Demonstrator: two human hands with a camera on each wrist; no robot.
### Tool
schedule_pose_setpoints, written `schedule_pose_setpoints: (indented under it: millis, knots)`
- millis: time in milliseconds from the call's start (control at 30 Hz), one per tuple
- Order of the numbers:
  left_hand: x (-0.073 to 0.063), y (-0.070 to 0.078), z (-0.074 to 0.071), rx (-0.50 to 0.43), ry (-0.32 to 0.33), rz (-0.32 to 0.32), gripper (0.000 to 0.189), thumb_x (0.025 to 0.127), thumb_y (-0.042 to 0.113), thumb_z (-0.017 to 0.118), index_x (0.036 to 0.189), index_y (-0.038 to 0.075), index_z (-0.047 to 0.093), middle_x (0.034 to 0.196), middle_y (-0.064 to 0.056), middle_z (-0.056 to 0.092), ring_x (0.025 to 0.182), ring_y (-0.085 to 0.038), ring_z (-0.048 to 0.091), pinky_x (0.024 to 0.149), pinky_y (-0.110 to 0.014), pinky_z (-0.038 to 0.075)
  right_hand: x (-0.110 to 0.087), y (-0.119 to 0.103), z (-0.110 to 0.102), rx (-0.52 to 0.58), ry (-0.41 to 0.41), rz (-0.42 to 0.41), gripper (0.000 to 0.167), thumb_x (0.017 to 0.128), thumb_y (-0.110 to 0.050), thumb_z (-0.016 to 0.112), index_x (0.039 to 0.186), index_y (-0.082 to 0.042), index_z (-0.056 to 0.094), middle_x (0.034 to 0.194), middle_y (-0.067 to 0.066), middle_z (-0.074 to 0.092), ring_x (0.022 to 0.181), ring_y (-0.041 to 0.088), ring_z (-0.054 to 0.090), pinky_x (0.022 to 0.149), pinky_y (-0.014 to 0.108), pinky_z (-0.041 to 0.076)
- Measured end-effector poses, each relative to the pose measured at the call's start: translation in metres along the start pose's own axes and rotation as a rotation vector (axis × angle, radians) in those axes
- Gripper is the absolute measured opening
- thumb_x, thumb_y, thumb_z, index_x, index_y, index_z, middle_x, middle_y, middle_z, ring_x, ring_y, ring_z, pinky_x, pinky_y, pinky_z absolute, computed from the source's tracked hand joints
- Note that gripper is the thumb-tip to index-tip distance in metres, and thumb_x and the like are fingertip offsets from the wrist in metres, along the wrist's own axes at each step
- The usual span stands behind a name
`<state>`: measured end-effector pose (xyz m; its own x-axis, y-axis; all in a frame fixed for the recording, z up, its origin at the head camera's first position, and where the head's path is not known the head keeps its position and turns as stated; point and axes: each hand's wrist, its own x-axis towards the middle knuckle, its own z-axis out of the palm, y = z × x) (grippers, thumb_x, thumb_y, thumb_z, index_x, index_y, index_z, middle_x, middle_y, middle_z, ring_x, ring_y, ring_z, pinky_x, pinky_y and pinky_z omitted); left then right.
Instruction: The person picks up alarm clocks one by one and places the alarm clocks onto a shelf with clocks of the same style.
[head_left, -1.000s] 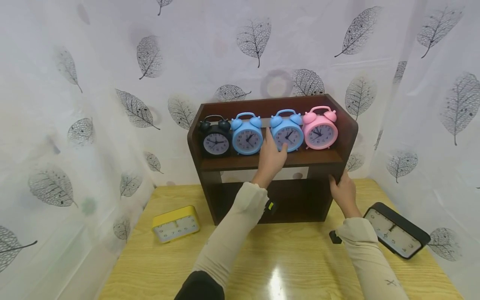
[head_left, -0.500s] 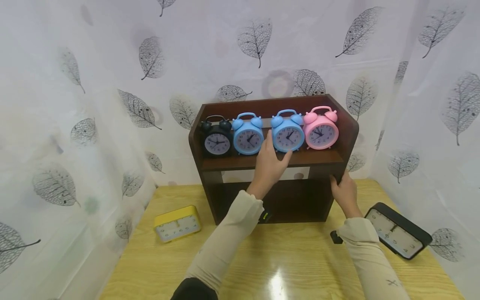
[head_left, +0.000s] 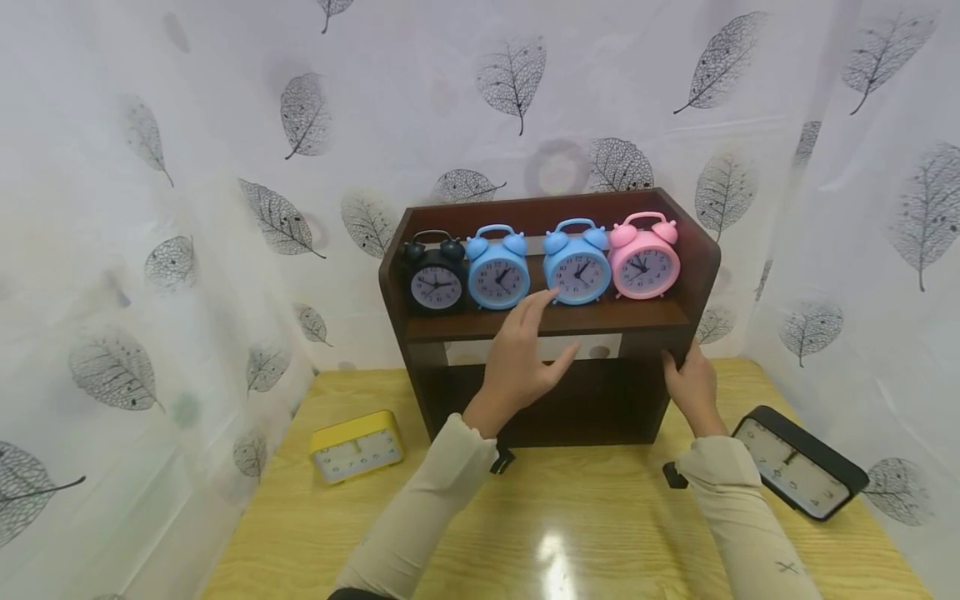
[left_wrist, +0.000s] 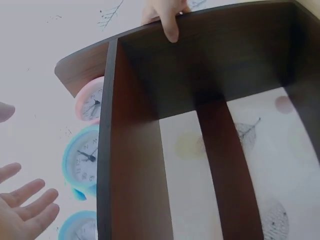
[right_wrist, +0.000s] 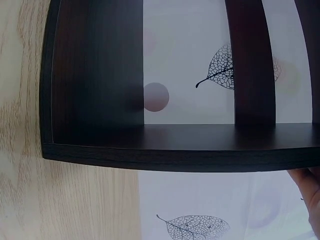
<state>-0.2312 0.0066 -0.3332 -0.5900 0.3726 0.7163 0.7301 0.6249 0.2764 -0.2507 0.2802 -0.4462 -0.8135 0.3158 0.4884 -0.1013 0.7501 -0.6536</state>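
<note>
Right now the shelf unit (head_left: 637, 318) is standing upright at the back of the table (head_left: 615, 517): smooth dark-brown board, faint grain, sloped upper side panels, slats across an open back. Right hand (head_left: 692, 385) is gripping its right side panel, thumb bent over the front edge. Left hand (head_left: 517, 358) is hanging in front of the upper board, fingers long and loosely spread, thumb well apart, holding nothing. Its fingertips are overlapping the lower-left rim of the right blue clock (head_left: 577, 275) in the head view; can't tell contact.

Round glossy twin-bell clocks with looped handles are sitting in a row on the upper board. From the left: black bell clock (head_left: 436, 283), left blue clock (head_left: 498, 279), right blue clock, pink clock (head_left: 645, 271). A gap is showing between the two blues; the pink one is sitting close beside its neighbour.

Left hand and cream left sleeve (head_left: 420, 508) are blocking part of the lower bay. Boxy yellow clock (head_left: 357, 447) is lying to the left, rectangular black clock (head_left: 801, 463) to the right, just beside the other sleeve.

Tabletop is showing pale wood grain, with glare near the front. White leaf-print sheeting (head_left: 420, 83) is hanging behind and at both sides, creased.
</note>
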Motion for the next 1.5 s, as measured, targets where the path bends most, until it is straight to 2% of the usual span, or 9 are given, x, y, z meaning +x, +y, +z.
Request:
schedule_pose_setpoints:
  millis: [133, 333, 500, 800, 967, 1100, 1233, 1300, 1500]
  knots:
    - [-0.019, -0.007, -0.006, -0.011, 0.009, 0.029, 0.066, 0.08, 0.03, 0.071, 0.136, 0.01, 0.042, 0.135, -0.009, 0.05, 0.124, -0.021, 0.05, 0.098, -0.036, 0.047, 0.0, -0.003, 0.0, 0.005, -0.001, 0.007, 0.043, 0.089, -0.013, 0.053, 0.122, 0.013, 0.042, 0.105, 0.046, 0.053, 0.094, 0.062, 0.05, 0.079, 0.064, 0.037]
    - [-0.048, -0.023, -0.014, 0.018, 0.012, 0.023, 0.066, 0.079, 0.027, 0.072, 0.136, 0.011, 0.044, 0.135, -0.01, 0.051, 0.12, -0.021, 0.053, 0.084, -0.034, 0.053, -0.001, -0.005, 0.001, 0.012, 0.002, -0.003, 0.041, 0.089, -0.011, 0.053, 0.12, 0.013, 0.042, 0.103, 0.046, 0.053, 0.093, 0.062, 0.05, 0.079, 0.065, 0.037]
    - [-0.07, -0.036, -0.022, 0.081, 0.048, 0.003, 0.065, 0.078, 0.027, 0.074, 0.135, 0.011, 0.046, 0.133, -0.009, 0.052, 0.119, -0.022, 0.055, 0.093, -0.036, 0.05, -0.001, -0.006, 0.003, 0.016, 0.004, -0.004, 0.042, 0.088, -0.012, 0.053, 0.12, 0.014, 0.042, 0.102, 0.046, 0.053, 0.092, 0.063, 0.049, 0.078, 0.064, 0.037]
    - [-0.097, -0.062, -0.039, 0.144, 0.108, -0.051, 0.064, 0.075, 0.024, 0.075, 0.131, 0.008, 0.049, 0.13, -0.01, 0.054, 0.119, -0.024, 0.054, 0.098, -0.038, 0.047, 0.0, -0.008, 0.001, 0.015, 0.026, -0.002, 0.043, 0.087, -0.011, 0.054, 0.12, 0.014, 0.043, 0.103, 0.046, 0.053, 0.093, 0.063, 0.049, 0.078, 0.064, 0.037]
    - [-0.108, -0.076, -0.046, 0.1, 0.146, -0.057, 0.063, 0.074, 0.021, 0.075, 0.129, 0.002, 0.05, 0.129, -0.015, 0.054, 0.118, -0.029, 0.054, 0.095, -0.042, 0.048, 0.001, -0.007, 0.001, 0.019, 0.026, -0.017, 0.041, 0.088, -0.01, 0.054, 0.119, 0.013, 0.044, 0.101, 0.046, 0.054, 0.091, 0.063, 0.05, 0.077, 0.064, 0.037]
    - [-0.121, -0.091, -0.054, 0.099, 0.114, -0.088, 0.066, 0.08, 0.028, 0.072, 0.135, 0.005, 0.045, 0.133, -0.015, 0.053, 0.119, -0.029, 0.054, 0.093, -0.042, 0.048, 0.0, -0.005, 0.002, 0.014, 0.013, -0.007, 0.041, 0.089, -0.012, 0.054, 0.119, 0.013, 0.043, 0.101, 0.046, 0.054, 0.092, 0.063, 0.05, 0.077, 0.065, 0.037]
    - [-0.134, -0.104, -0.061, 0.131, 0.072, -0.127, 0.075, 0.078, 0.03, 0.075, 0.14, 0.007, 0.041, 0.136, -0.012, 0.053, 0.119, -0.03, 0.055, 0.092, -0.043, 0.049, -0.002, -0.006, 0.002, 0.021, 0.01, -0.007, 0.042, 0.089, -0.011, 0.054, 0.12, 0.014, 0.043, 0.102, 0.047, 0.053, 0.093, 0.063, 0.049, 0.078, 0.065, 0.036]
    - [-0.141, -0.109, -0.065, 0.131, 0.056, -0.153, 0.079, 0.073, 0.026, 0.078, 0.14, 0.006, 0.041, 0.135, -0.013, 0.054, 0.118, -0.032, 0.056, 0.09, -0.044, 0.05, -0.002, -0.006, 0.001, 0.028, 0.018, -0.015, 0.041, 0.088, -0.01, 0.055, 0.119, 0.013, 0.043, 0.102, 0.047, 0.053, 0.092, 0.064, 0.049, 0.078, 0.065, 0.036]
    - [-0.16, -0.126, -0.077, 0.127, 0.034, -0.224, 0.078, 0.073, 0.027, 0.078, 0.138, 0.003, 0.043, 0.134, -0.016, 0.054, 0.116, -0.036, 0.056, 0.083, -0.044, 0.052, -0.003, -0.004, 0.001, 0.018, 0.03, -0.024, 0.04, 0.088, -0.009, 0.055, 0.119, 0.013, 0.044, 0.1, 0.046, 0.054, 0.089, 0.064, 0.049, 0.075, 0.065, 0.036]
